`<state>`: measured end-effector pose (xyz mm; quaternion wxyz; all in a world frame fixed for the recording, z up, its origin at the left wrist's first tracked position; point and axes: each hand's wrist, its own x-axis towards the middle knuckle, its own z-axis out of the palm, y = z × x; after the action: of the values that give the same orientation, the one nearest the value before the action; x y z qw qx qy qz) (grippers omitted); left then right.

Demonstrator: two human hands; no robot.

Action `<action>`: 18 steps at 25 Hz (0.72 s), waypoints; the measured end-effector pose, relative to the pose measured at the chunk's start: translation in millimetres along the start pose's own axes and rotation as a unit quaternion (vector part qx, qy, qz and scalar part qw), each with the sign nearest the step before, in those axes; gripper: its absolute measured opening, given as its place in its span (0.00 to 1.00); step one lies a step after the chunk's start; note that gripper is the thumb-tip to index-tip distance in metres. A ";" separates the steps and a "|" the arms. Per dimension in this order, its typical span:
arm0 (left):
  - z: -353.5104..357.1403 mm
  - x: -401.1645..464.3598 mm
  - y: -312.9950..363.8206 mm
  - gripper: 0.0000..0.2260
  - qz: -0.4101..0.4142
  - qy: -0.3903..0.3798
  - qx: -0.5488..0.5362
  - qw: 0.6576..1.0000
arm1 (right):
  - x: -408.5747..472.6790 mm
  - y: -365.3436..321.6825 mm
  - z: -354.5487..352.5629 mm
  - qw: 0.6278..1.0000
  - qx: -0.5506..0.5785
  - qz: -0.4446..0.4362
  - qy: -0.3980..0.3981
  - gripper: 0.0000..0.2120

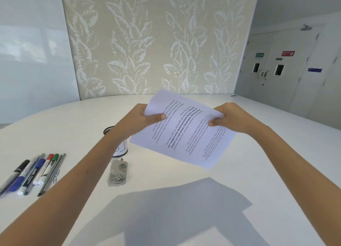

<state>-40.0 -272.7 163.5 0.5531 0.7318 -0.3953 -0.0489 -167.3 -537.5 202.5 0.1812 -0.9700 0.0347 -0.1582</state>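
Note:
A few white printed sheets of paper [184,133] hang in the air above the white table [276,153], tilted with the text running sideways. My left hand [140,116] pinches their left edge, thumb on top. At the right edge my right hand [230,116] grips them, with the thumb pressed on the printed side. The sheets cast a large grey shadow on the table near me.
A metal hole punch [117,172] lies on the table under my left forearm. Behind it stands a mesh pen cup [120,146], partly hidden by the arm and the paper. Several markers and pens [31,173] lie in a row at the left. A leaf-patterned panel rises behind the table.

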 end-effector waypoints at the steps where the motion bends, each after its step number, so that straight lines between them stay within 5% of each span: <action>1: 3.5 -1.7 -3.4 0.13 -0.003 0.014 -0.005 1.000 | -1.8 -0.6 -4.1 1.000 -0.022 -0.002 0.006 0.05; 4: 4.7 -5.5 -18.7 0.11 -0.016 0.077 -0.053 0.995 | -7.8 11.7 -20.0 0.998 -0.015 0.011 0.067 0.04; 6: 1.3 -8.3 -29.3 0.10 -0.030 0.086 -0.119 0.989 | -11.9 27.0 -24.8 0.987 0.118 0.025 0.110 0.09; 11: 10.6 -15.6 -45.2 0.07 -0.031 0.072 -0.250 0.965 | -20.6 46.4 10.9 0.868 0.491 0.046 0.058 0.24; 18: 42.0 -18.9 -64.7 0.06 -0.064 0.186 -0.217 0.956 | -26.5 40.5 73.1 0.823 0.538 0.070 0.165 0.11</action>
<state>-40.3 -288.3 85.6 0.7578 0.6143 -0.2177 -0.0314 -169.5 -547.0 115.3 0.6769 -0.6725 0.0416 -0.2964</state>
